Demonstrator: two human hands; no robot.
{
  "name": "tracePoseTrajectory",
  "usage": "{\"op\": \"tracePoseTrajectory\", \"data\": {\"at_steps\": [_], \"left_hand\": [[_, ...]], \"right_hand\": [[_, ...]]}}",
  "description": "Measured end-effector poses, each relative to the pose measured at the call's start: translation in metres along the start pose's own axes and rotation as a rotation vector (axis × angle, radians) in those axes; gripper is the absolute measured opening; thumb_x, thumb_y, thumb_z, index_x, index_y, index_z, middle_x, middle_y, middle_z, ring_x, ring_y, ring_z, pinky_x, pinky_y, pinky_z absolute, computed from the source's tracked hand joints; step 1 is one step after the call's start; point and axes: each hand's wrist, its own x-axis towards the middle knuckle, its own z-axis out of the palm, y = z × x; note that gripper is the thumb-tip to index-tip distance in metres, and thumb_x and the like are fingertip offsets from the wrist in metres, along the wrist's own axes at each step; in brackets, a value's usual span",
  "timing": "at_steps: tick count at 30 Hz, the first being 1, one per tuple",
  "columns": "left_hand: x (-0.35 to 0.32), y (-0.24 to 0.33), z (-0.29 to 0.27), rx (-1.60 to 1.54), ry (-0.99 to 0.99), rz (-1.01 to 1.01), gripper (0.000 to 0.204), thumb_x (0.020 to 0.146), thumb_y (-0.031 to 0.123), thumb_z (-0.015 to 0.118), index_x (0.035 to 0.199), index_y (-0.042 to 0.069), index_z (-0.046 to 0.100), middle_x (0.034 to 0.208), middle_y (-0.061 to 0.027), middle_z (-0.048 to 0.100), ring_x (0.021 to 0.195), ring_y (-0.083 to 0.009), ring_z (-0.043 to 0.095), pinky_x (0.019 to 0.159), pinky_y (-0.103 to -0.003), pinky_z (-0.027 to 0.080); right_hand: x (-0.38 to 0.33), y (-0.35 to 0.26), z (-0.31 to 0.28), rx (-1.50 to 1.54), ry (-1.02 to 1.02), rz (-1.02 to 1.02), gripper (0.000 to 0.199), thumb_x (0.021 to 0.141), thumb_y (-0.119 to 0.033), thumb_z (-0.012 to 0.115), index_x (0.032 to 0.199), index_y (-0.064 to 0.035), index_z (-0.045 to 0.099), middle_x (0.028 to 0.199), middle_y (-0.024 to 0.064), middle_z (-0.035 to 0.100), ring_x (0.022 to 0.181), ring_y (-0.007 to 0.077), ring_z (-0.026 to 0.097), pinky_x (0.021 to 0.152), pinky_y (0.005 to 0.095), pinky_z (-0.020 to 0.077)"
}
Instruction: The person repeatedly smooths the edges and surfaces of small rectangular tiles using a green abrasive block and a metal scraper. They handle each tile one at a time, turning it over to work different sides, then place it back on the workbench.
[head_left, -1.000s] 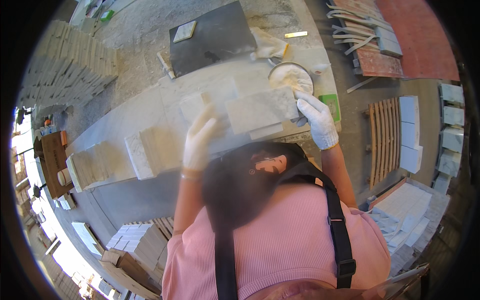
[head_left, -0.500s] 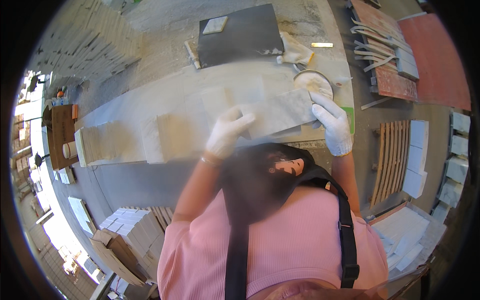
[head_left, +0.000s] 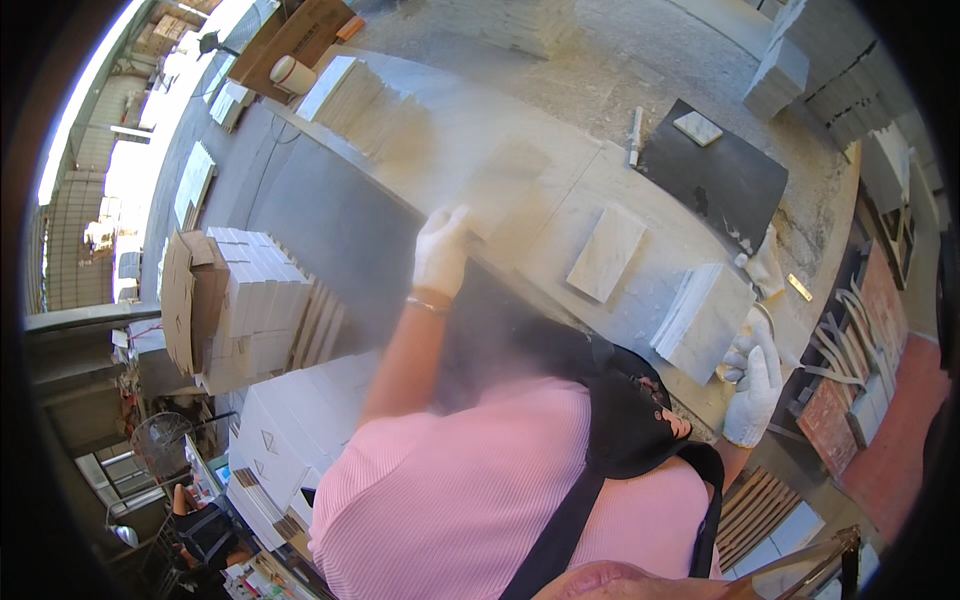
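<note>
1. Head view shows a person in a pink top bent over a long stone bench (head_left: 560, 190) that runs from upper left to right of the frame.
2. Left hand (head_left: 440, 250), gloved, lies with fingers closed around the edge of a pale tile (head_left: 500, 185) at centre top; the tile is blurred, and I cannot tell if it is lifted.
3. Right hand (head_left: 752, 385), also gloved, is at the right, touching the lower corner of a tile stack (head_left: 703, 318); I cannot tell how firmly it grips.
4. One single tile (head_left: 607, 253) lies flat between the two hands.
5. Judging from this, the work is in the middle: more tiles (head_left: 365, 95) wait at upper left.
</note>
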Motion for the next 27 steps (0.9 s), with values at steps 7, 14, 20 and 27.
{"op": "tracePoseTrajectory", "data": {"at_steps": [7,14,20,27], "left_hand": [[0.015,-0.009,-0.037,0.061,0.134,0.031,0.044,0.103,0.031,0.065,0.133,0.000,0.060,0.103,-0.0070,0.070,0.084,-0.0176,0.070,0.070,-0.033,0.058],[0.024,0.034,-0.075,1.130,0.370,0.110,0.051,0.095,0.054,0.056,0.117,0.011,0.072,0.116,-0.0169,0.073,0.111,-0.0413,0.065,0.096,-0.047,0.049],[0.047,0.051,-0.062,1.334,0.247,0.439,0.073,0.089,0.061,0.065,0.142,0.011,0.059,0.144,-0.0191,0.060,0.125,-0.0373,0.061,0.105,-0.044,0.048],[0.081,0.025,0.023,1.685,-0.077,0.498,0.104,0.072,0.063,0.079,0.157,0.017,0.042,0.164,-0.0236,0.032,0.132,-0.0439,0.055,0.107,-0.048,0.048]], "right_hand": [[0.004,-0.006,-0.006,-0.042,-0.017,-0.031,0.045,0.107,-0.020,0.050,0.146,0.0047,0.052,0.112,0.0111,0.066,0.084,0.0128,0.060,0.068,0.0240,0.0463],[0.003,-0.008,-0.011,-0.103,0.003,-0.040,0.046,0.107,-0.020,0.050,0.146,0.0046,0.052,0.112,0.0100,0.066,0.083,0.0121,0.059,0.070,0.0239,0.0460],[0.002,0.001,-0.016,-0.078,-0.018,-0.035,0.045,0.105,-0.020,0.051,0.144,0.0016,0.056,0.109,0.0087,0.067,0.086,0.0148,0.064,0.071,0.0256,0.0477],[-0.006,-0.006,-0.012,-0.134,0.041,-0.028,0.046,0.106,-0.023,0.055,0.144,0.0020,0.056,0.109,0.0074,0.067,0.084,0.0128,0.064,0.068,0.0234,0.0478]]}}
